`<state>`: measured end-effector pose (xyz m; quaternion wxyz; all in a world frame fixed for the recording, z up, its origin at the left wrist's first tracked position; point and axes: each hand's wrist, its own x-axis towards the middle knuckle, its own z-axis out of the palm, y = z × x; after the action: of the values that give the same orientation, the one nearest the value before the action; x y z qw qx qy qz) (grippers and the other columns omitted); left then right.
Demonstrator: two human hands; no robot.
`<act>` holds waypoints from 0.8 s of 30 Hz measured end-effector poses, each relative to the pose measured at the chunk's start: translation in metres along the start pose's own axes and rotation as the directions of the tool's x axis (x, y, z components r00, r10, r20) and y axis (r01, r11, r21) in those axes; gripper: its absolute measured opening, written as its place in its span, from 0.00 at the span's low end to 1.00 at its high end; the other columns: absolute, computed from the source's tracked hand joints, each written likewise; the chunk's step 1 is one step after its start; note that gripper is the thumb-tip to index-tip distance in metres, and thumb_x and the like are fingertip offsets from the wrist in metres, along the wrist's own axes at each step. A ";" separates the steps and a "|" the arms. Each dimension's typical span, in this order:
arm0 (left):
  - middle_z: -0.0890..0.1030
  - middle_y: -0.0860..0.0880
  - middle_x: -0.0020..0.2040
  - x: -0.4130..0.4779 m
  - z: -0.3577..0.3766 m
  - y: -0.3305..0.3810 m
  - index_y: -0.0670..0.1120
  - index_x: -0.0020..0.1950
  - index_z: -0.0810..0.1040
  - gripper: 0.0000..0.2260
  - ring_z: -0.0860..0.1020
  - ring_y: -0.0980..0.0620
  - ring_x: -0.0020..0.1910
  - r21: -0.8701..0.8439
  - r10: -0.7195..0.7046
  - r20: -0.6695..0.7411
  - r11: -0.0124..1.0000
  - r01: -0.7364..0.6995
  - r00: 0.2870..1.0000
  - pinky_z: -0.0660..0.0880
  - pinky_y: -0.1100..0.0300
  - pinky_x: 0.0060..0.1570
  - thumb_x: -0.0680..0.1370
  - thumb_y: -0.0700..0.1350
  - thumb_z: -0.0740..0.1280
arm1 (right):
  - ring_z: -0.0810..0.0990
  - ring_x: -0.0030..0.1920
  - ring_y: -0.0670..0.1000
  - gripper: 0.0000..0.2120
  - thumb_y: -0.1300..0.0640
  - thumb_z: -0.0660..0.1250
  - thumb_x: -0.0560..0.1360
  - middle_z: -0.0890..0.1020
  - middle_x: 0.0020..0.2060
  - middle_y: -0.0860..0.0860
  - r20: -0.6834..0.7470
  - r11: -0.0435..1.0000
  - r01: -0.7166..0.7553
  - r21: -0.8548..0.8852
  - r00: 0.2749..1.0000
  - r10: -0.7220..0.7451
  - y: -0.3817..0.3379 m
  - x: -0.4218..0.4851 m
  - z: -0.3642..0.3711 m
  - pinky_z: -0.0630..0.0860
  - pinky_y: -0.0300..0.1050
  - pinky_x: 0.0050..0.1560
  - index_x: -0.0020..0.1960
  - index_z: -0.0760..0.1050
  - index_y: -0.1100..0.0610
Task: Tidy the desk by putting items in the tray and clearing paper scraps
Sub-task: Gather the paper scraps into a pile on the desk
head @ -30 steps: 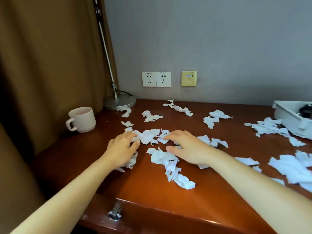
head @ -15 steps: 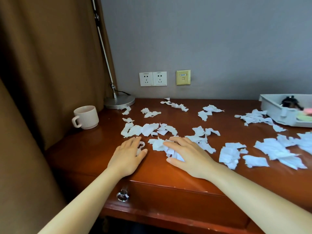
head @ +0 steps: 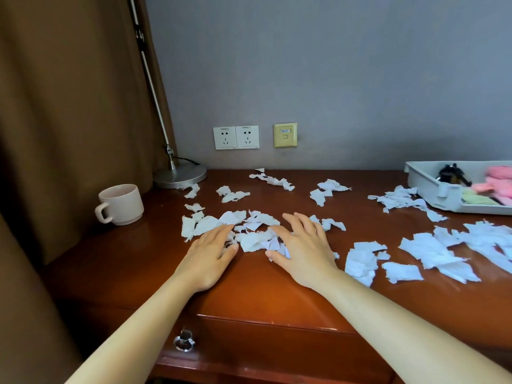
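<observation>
Left hand [head: 210,254], right hand [head: 302,245] flat on paper scraps [head: 255,239], no legible writing

1. There are two hands: one left hand [head: 212,252] and one right hand [head: 300,249].
2. There is one pink cup [head: 122,204] on the desk [head: 249,295].
3. There is one lamp [head: 180,176] at the back corner.
4. There is one grey tray [head: 432,187] at the right side.
5. There are three plates on the wall: two white sockets [head: 236,137] and one yellow plate [head: 285,135].
6. There is one knob [head: 184,340] on the drawer.
7. The white paper scraps [head: 256,239] are too many to count well. They lie in about ten heaps.
</observation>
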<state>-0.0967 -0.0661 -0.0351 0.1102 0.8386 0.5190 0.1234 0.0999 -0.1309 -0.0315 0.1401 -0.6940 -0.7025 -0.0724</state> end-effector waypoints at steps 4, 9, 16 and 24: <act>0.59 0.51 0.76 0.007 0.003 0.007 0.55 0.77 0.54 0.25 0.57 0.51 0.76 -0.044 0.032 -0.024 0.998 -0.033 0.999 0.55 0.53 0.73 0.80 0.59 0.51 | 0.58 0.74 0.57 0.29 0.36 0.53 0.77 0.60 0.75 0.51 -0.014 0.985 -0.165 -0.058 0.986 0.165 0.002 0.001 0.001 0.59 0.54 0.70 0.74 0.59 0.48; 0.66 0.51 0.72 0.015 0.008 0.018 0.53 0.73 0.63 0.21 0.62 0.51 0.72 -0.064 0.062 -0.058 0.996 -0.066 0.996 0.60 0.54 0.70 0.80 0.57 0.54 | 0.66 0.68 0.56 0.27 0.38 0.52 0.78 0.68 0.69 0.51 0.029 0.981 -0.192 -0.039 0.981 0.193 0.005 0.005 0.006 0.65 0.50 0.65 0.73 0.60 0.49; 0.74 0.50 0.58 0.026 0.014 0.025 0.49 0.59 0.74 0.10 0.71 0.53 0.56 -0.146 0.095 -0.143 0.982 -0.116 0.985 0.68 0.63 0.54 0.80 0.48 0.60 | 0.73 0.59 0.51 0.16 0.48 0.58 0.79 0.74 0.59 0.48 -0.017 0.988 -0.080 0.136 0.996 0.083 0.009 0.010 0.004 0.69 0.41 0.44 0.66 0.71 0.47; 0.77 0.51 0.47 0.031 0.014 0.024 0.47 0.50 0.76 0.07 0.74 0.53 0.46 -0.144 0.127 -0.222 0.976 -0.161 0.967 0.68 0.63 0.45 0.80 0.46 0.60 | 0.80 0.48 0.53 0.12 0.50 0.58 0.80 0.80 0.48 0.50 -0.076 0.974 -0.089 0.207 0.991 0.107 0.018 0.017 0.002 0.65 0.38 0.36 0.54 0.78 0.52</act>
<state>-0.0587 -0.0489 -0.0383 0.1125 0.8445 0.4537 0.2613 0.1175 -0.1140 -0.0303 0.2438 -0.7062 -0.6643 -0.0233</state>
